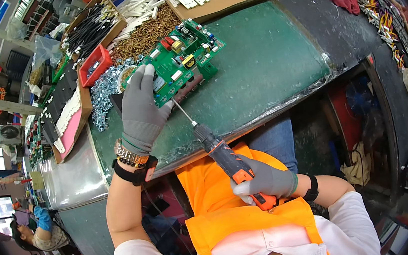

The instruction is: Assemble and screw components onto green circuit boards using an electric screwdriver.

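My gloved left hand holds a green circuit board by its left end, fingers over the top and thumb at the near edge. The board sits tilted above the green bench mat and carries many components. A brownish-grey metal strip runs along its near side. My gloved right hand is wrapped round the grip of a black and orange electric screwdriver. Its long thin bit points up and left, with the tip at the board's near edge beside my left thumb. Whether the tip touches a screw is too small to tell.
Past the board lie a heap of brass-coloured screws, silver metal clips and a red bin. Cardboard trays hold white-and-black strips. Bundled wires lie at the far right. Another person works at the left.
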{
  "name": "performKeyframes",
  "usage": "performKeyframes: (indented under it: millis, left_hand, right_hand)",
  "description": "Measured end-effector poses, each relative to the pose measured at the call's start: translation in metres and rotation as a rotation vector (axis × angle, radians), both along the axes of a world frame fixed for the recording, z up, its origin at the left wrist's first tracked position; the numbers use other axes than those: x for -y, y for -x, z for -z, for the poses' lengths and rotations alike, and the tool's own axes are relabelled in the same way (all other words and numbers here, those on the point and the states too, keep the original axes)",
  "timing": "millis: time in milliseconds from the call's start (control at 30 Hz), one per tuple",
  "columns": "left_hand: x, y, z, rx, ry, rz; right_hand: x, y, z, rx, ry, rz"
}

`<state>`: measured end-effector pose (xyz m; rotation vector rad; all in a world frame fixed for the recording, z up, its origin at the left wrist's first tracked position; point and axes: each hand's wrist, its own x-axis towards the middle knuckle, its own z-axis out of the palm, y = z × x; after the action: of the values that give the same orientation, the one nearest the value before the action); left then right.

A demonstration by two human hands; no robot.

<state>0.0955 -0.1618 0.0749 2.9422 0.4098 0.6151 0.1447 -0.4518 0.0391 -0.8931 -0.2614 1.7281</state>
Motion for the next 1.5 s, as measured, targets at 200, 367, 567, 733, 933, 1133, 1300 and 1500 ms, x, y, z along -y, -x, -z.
performKeyframes:
  millis: [200,367,567,733,933,1133,1300,1500]
  left_hand:
    - [0.001,-0.002,-0.002,0.005,-0.009,0.007]
    - [0.0,-0.002,-0.004,-0.007,0.006,0.0]
    - [0.005,-0.011,0.004,0.001,-0.133,-0.068]
    - [-0.01,-0.023,-0.006,-0.072,-0.147,-0.071]
    - [-0.052,-0.038,-0.049,-0.304,0.577,0.124]
    - [-0.053,-0.045,-0.021,-0.635,0.958,0.256]
    - [-0.016,-0.042,-0.048,-0.44,0.311,0.234]
    - [0.026,-0.028,-0.023,-0.218,0.128,0.14]
  right_hand:
    - [0.001,-0.001,-0.001,-0.001,-0.027,0.008]
    - [0.003,-0.008,-0.003,0.034,0.026,-0.02]
    - [0.038,-0.052,-0.032,-0.001,-0.063,-0.003]
    - [0.04,-0.081,-0.034,0.143,-0.642,0.347]
    - [0.051,-0.113,-0.059,0.082,-0.727,0.531]
    - [0.061,-0.125,-0.104,1.213,-0.586,0.681]
    - [-0.017,-0.137,-0.135,1.302,-0.842,1.034]
    - [-0.071,-0.117,-0.152,0.51,-1.124,0.76]
